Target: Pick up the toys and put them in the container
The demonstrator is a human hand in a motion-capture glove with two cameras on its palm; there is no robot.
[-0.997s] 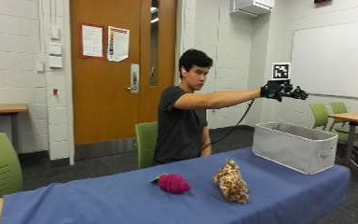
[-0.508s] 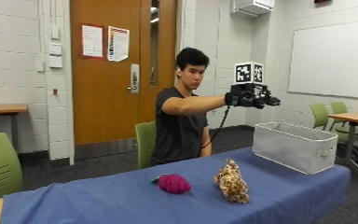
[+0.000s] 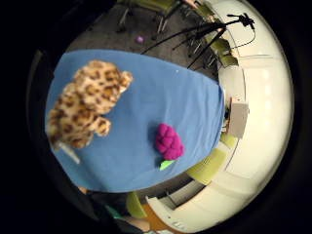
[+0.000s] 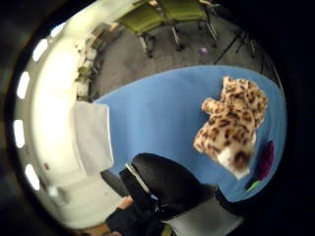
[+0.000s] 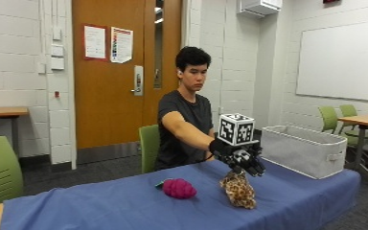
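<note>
Pink berry toy (image 5: 179, 188) on my blue worktop (image 5: 95, 206), leopard plush (image 5: 239, 189) just right of it, my gloved right hand (image 5: 243, 159) directly above the plush, fingers (image 5: 255, 167) spread, holding nothing, grey container (image 5: 304, 150) far right.

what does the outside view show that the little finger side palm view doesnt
Only the outside view shows the gloved right hand hovering with fingers spread just above the leopard toy, and the grey container at the table's end. Only the palm view shows tripods standing on the floor beyond the table. Both show the leopard toy, the pink berry toy apart from it, and the blue tablecloth.
</note>
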